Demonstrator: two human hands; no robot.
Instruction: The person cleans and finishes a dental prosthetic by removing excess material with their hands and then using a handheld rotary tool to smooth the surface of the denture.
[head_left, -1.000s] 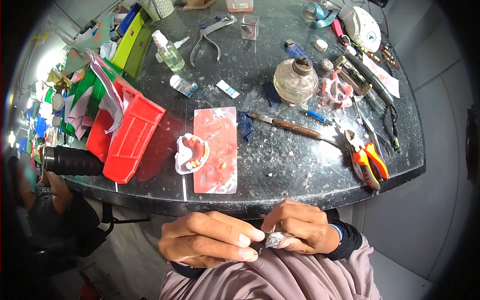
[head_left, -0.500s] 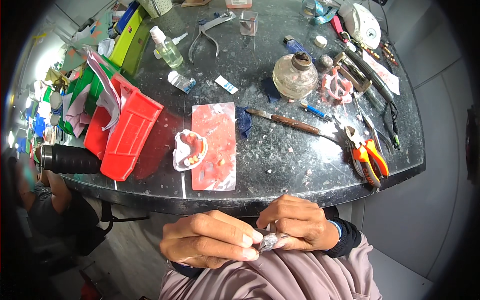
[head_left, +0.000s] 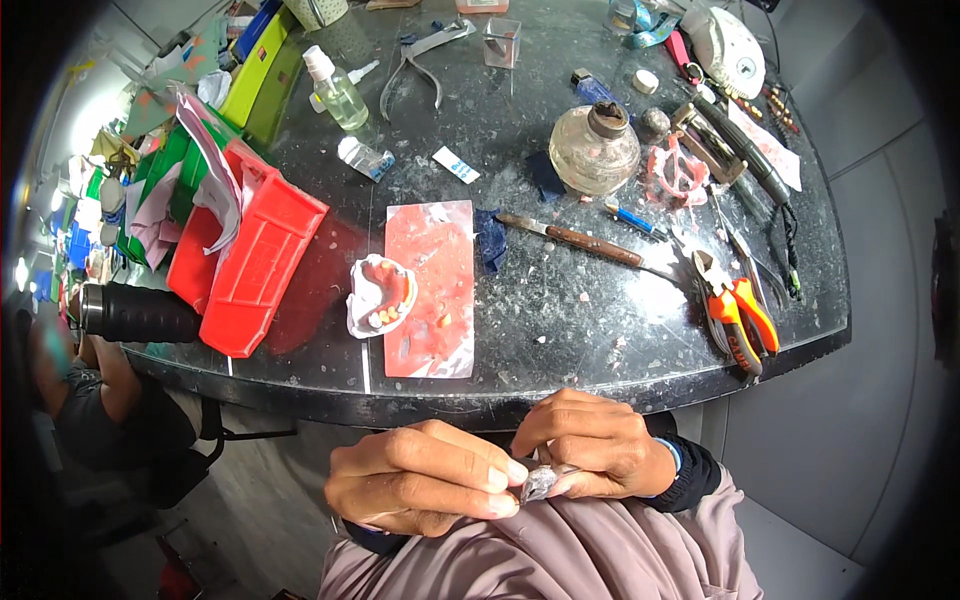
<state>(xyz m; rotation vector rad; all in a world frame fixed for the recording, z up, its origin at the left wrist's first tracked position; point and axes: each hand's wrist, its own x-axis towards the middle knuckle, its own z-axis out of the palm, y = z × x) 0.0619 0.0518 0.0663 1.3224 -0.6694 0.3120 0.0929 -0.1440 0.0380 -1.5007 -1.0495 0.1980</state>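
Close to my lap, just off the table's near edge, my left hand (head_left: 425,480) and my right hand (head_left: 592,445) come together. Between them is a small, shiny, silvery-grey piece (head_left: 539,485), creased like foil or film; its kind I cannot make out. Both hands are closed, with fingertips pinching it from either side. Part of it is hidden by the fingers. Beyond the hands, a dental model (head_left: 381,298) with teeth set in pink wax rests partly on a pink wax-smeared plate (head_left: 430,350).
A red bin (head_left: 265,260) holds papers on the left, beside a black bottle (head_left: 150,313). On the right lie pliers (head_left: 735,310), a wooden-handled wax knife (head_left: 590,247), a blue pen (head_left: 635,222) and a pink articulator (head_left: 678,172). A glass spirit burner (head_left: 594,150) stands behind them. A person sits at far left.
The view has shifted very slightly. My hands keep the same pinch on the silvery piece, with barely any movement.
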